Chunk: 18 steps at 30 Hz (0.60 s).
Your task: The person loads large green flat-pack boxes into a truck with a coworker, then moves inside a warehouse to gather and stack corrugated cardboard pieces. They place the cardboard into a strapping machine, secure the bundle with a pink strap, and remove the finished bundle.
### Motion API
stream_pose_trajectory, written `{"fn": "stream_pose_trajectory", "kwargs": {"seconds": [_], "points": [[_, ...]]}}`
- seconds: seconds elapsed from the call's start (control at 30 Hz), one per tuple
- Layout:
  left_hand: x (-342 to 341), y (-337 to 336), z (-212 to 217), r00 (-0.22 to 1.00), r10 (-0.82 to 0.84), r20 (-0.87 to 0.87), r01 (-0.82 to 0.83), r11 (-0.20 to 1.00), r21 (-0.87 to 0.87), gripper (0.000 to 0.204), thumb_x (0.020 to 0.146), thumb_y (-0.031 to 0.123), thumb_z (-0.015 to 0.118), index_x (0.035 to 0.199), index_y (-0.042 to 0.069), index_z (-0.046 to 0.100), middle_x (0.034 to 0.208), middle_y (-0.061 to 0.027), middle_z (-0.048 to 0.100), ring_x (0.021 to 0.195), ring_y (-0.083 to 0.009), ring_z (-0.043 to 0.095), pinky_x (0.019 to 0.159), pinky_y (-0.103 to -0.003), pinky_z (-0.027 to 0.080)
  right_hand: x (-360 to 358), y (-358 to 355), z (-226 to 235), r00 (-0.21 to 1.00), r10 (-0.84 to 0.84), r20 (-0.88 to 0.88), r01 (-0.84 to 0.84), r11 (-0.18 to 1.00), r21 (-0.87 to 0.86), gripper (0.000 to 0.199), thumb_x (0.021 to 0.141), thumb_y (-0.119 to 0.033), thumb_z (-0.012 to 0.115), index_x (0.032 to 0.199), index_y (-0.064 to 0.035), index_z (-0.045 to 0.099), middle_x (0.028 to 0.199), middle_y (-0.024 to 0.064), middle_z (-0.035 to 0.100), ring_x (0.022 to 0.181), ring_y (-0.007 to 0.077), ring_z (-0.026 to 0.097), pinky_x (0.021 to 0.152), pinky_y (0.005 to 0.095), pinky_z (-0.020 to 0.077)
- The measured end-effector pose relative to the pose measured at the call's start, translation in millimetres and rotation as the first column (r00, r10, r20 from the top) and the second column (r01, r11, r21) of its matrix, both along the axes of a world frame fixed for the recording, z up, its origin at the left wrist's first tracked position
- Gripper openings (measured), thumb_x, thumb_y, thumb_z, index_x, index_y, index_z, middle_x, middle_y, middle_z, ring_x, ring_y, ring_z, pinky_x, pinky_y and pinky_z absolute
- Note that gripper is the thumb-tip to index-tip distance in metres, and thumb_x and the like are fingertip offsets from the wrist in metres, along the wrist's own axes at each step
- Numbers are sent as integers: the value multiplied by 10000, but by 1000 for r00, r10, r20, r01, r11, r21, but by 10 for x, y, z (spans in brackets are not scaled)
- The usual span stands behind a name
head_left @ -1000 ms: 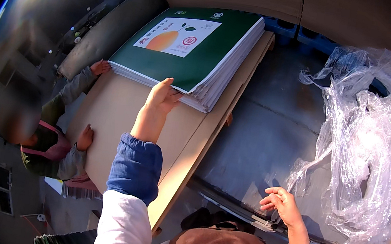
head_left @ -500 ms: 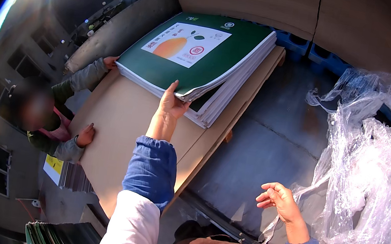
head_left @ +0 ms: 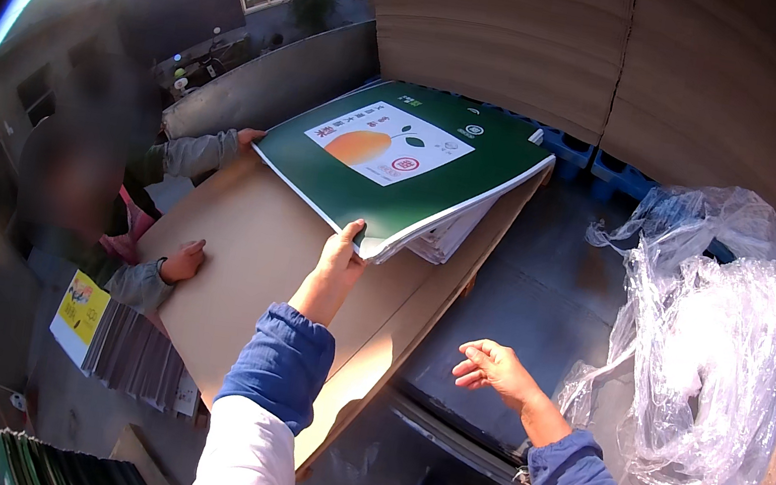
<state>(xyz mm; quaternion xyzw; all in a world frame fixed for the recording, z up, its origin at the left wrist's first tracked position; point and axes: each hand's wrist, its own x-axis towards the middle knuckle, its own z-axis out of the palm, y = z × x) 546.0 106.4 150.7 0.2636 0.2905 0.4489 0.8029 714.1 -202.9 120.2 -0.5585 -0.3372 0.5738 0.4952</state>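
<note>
At the head view's upper centre, green printed sheets (head_left: 397, 179) lie over a brown board (head_left: 256, 253). Compared with one second ago, their near corner has been lifted and displaced, exposing the lower stack (head_left: 452, 236) at the right. The upper batch therefore appears partly separated from the sheets beneath.

Left hand (head_left: 335, 263): pinching the near corner, thumb on top; the fingers underneath are largely hidden. Right hand (head_left: 495, 371): half open, fingers loosely curled, holding nothing, between the board and the crumpled plastic film (head_left: 708, 351). A co-worker's hand (head_left: 249, 137) touches the sheets' left corner; their other hand (head_left: 183, 261) rests on the board.
</note>
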Motion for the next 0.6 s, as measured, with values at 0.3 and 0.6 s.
{"fn": "stream_pose_trajectory", "kwargs": {"seconds": [0.3, 0.6], "points": [[-3178, -1730, 54, 945, -217, -246, 214, 976, -37, 281, 872, 163, 650, 1055, -42, 593, 956, -123, 667, 803, -198, 674, 729, -318, 566, 583, -691, -409, 635, -697, 334, 727, 685, 49, 964, 796, -781, 436, 1430, -69, 289, 1415, 176, 372, 1285, 315, 396, 991, 541, 315], [-5007, -3641, -453, 841, -225, -492, 95, 957, -275, 323, 841, 166, 685, 1071, -52, 618, 923, -93, 669, 788, -162, 667, 694, -287, 562, 50, -1003, -512, 998, 47, 49, -30, 950, -311, 606, 828, -512, 663, 1146, 0, 596, 1047, 80, 654, 903, 167, 640, 753, 310, 537]]}}
